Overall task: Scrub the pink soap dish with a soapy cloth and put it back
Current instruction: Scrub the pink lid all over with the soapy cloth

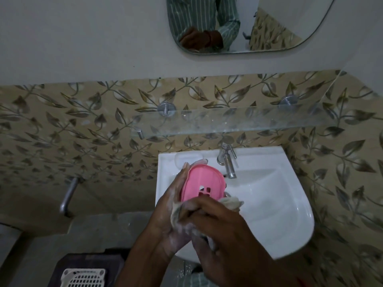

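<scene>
Both hands were lathered: the left hand (pixel 174 195) cradled the oval pink plastic soap dish (pixel 202 186), the right hand (pixel 213 222) clutched the grey soapy cloth (pixel 232 201) at its five o'clock edge; it might slip into the white ceramic basin (pixel 290 208).

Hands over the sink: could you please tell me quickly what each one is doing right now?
Left hand: holds the pink soap dish tilted over the sink.
Right hand: grips the soapy cloth against the dish's lower edge.
</scene>
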`<state>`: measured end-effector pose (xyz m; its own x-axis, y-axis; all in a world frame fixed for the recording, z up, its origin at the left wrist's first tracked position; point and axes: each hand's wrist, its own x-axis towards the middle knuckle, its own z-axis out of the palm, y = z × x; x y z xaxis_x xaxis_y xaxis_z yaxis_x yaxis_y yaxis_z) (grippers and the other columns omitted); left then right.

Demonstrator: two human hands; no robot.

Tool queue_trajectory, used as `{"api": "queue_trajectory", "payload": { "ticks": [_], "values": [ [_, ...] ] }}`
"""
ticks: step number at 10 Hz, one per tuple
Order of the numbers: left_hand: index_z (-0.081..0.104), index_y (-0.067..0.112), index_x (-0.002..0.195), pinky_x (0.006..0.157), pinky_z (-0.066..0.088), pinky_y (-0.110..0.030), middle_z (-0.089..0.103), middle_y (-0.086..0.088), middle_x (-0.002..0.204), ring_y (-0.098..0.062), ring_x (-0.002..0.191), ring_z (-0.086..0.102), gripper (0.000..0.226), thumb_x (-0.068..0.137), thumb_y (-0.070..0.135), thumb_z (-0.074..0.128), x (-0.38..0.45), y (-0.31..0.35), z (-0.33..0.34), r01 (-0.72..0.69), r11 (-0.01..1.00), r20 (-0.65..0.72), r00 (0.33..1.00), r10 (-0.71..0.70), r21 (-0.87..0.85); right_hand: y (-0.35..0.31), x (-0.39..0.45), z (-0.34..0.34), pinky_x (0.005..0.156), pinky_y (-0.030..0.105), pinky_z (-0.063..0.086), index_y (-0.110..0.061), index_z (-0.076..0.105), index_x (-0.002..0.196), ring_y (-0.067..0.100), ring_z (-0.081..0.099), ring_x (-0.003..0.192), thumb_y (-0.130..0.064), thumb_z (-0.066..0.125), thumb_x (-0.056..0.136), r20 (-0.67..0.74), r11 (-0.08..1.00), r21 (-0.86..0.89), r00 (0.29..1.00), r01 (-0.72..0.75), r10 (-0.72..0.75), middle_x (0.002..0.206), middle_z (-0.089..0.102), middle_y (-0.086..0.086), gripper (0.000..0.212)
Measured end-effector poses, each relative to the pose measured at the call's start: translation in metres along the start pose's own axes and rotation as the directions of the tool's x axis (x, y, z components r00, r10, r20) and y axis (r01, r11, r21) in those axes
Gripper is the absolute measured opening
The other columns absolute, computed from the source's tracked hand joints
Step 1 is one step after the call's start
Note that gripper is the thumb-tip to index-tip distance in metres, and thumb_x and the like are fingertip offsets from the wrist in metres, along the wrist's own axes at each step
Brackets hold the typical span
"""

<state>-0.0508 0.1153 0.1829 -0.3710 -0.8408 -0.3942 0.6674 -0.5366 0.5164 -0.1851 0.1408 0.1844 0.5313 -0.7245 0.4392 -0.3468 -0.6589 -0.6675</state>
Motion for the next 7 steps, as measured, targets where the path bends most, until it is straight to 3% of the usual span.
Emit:
{"api": "queue_trajectory", "payload": {
  "ticks": [1,2,3,4,5,6,7],
  "values": [
    [0.071,0.014,0.114,0.051,0.062,-0.037,0.076,-0.020,0.070,-0.031,0.061,0.076,0.076,0.049,0.038,0.102,0.010,-0.003,-0.018,0.104,0.994,-0.108,0.988,-0.107,-0.034,0.004,-0.003,-0.006,0.088,0.030,0.051,-0.012,0.072,0.108,0.015,0.059,0.109,-0.014,0.057,0.098,0.077,0.989,-0.078,0.990,0.126,-0.120,0.124,0.056,-0.002,0.019],
    [0.056,0.005,0.124,0.056,0.064,-0.043,0.074,-0.024,0.076,-0.038,0.066,0.076,0.067,0.075,0.039,0.088,0.008,0.000,-0.013,0.191,0.965,0.061,0.981,-0.183,-0.177,0.014,0.001,-0.013,0.088,0.040,0.046,-0.018,0.072,0.109,0.022,0.054,0.106,-0.013,0.073,0.084,0.110,0.895,-0.318,0.950,0.312,-0.291,0.126,0.053,-0.005,0.026],
    [0.058,-0.005,0.115,0.077,0.063,-0.038,0.069,-0.023,0.093,-0.032,0.083,0.072,0.057,0.095,0.049,0.060,0.004,-0.002,-0.004,0.195,0.972,-0.011,0.980,-0.198,-0.131,0.027,0.009,-0.016,0.091,0.043,0.042,-0.023,0.068,0.115,0.023,0.052,0.112,-0.018,0.069,0.076,0.053,0.858,-0.438,0.960,0.268,-0.273,0.127,0.057,-0.004,0.039],
    [0.068,0.009,0.121,0.092,0.052,-0.040,0.068,-0.016,0.109,-0.027,0.097,0.066,0.045,0.096,0.046,0.061,0.010,-0.012,-0.011,0.045,0.982,-0.027,0.998,-0.051,-0.182,0.042,0.020,-0.015,0.082,0.045,0.051,-0.014,0.066,0.121,0.027,0.057,0.105,-0.023,0.062,0.085,-0.132,0.882,-0.471,0.988,0.010,-0.082,0.120,0.064,0.007,0.038],
    [0.074,0.013,0.119,0.089,0.055,-0.044,0.070,-0.016,0.110,-0.030,0.095,0.067,0.049,0.092,0.051,0.061,0.013,-0.017,-0.016,-0.058,0.987,-0.080,0.996,0.046,-0.152,0.038,0.017,-0.009,0.075,0.038,0.059,-0.006,0.062,0.126,0.024,0.059,0.099,-0.016,0.059,0.088,-0.171,0.892,-0.437,0.984,-0.118,0.046,0.118,0.062,0.012,0.039],
    [0.076,0.014,0.118,0.071,0.063,-0.040,0.071,-0.018,0.106,-0.028,0.089,0.069,0.058,0.090,0.059,0.053,0.019,-0.012,-0.026,-0.126,0.980,-0.106,0.988,0.110,-0.157,0.024,0.004,-0.002,0.073,0.032,0.061,-0.007,0.059,0.128,0.020,0.063,0.099,-0.019,0.054,0.093,-0.114,0.915,-0.368,0.985,-0.165,0.131,0.119,0.058,0.008,0.038],
    [0.077,0.007,0.115,0.071,0.063,-0.039,0.071,-0.019,0.106,-0.029,0.092,0.066,0.071,0.080,0.065,0.056,0.020,-0.007,-0.031,-0.135,0.974,-0.037,0.991,0.130,-0.183,0.009,-0.009,0.002,0.077,0.026,0.060,-0.010,0.060,0.124,0.017,0.065,0.100,-0.022,0.051,0.093,-0.017,0.959,-0.268,0.996,-0.091,0.089,0.117,0.056,0.002,0.035]
  ]
}}
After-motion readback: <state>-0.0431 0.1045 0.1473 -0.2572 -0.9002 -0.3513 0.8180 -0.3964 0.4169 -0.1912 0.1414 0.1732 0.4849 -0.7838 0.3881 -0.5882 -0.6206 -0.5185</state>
